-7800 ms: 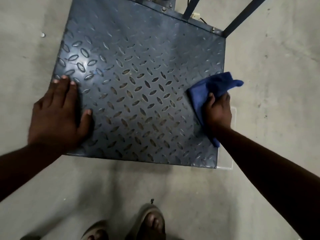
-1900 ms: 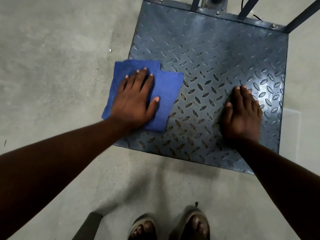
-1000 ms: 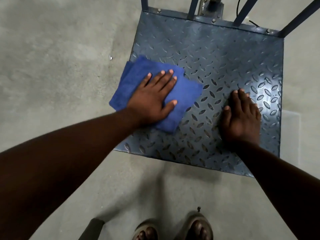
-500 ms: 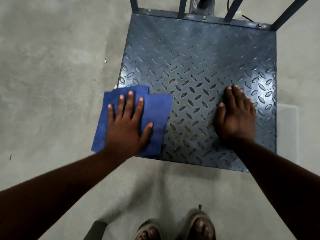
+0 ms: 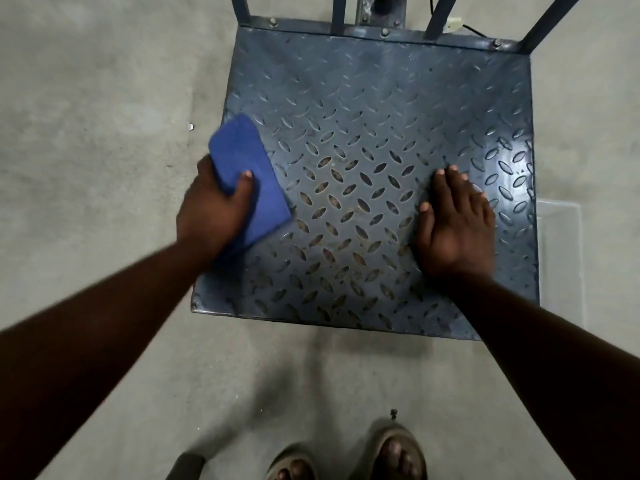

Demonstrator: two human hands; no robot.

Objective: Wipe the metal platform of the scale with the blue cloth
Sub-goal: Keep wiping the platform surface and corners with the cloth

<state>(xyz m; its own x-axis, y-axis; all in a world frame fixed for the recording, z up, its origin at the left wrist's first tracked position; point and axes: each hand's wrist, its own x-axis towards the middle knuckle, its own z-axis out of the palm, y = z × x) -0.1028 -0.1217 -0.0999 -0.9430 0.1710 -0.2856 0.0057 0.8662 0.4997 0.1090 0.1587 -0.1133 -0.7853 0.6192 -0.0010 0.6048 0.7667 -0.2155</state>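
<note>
The blue-grey metal platform with raised diamond tread [image 5: 381,161] lies flat on the grey concrete floor [image 5: 86,168], seen from the head camera as a near-square plate whose far edge carries bolts and the feet of dark blue upright bars [image 5: 440,15]. The folded blue cloth [image 5: 242,157] sits on the platform's left edge about midway along it, an oblong pad whose long axis runs diagonally, from its far-left end down toward the near right; its far end hangs slightly past the plate's left edge. The left hand [image 5: 214,209] grips the cloth's near-left part, the thumb curled over its top and the other fingers hidden beneath or behind the fabric. The right hand [image 5: 453,223] rests flat on the right half of the platform, fingers straight and close together, pointing away from the person, holding nothing. At the bottom of the view, two feet in worn sandals [image 5: 391,455] stand on the floor just short of the platform's near edge.
</note>
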